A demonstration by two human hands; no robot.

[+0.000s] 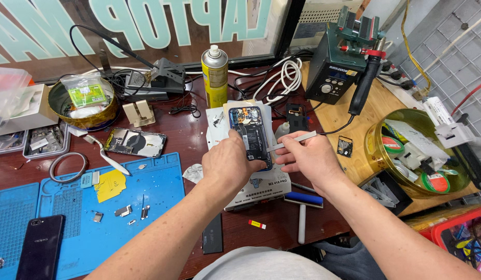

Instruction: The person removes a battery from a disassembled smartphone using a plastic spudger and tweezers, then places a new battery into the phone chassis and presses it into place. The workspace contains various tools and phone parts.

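An opened phone with its back cover off lies on a white pad-like machine at the table's middle. My left hand presses down on the phone's lower half, fingers curled over its edge. My right hand holds a flat grey pry tool, its tip touching the phone's right side.
A blue work mat with small metal parts and a dark phone lies at left. Another opened phone, a yellow spray can, a hot-air station, a round tin of tape rolls and a blue-headed roller stand around.
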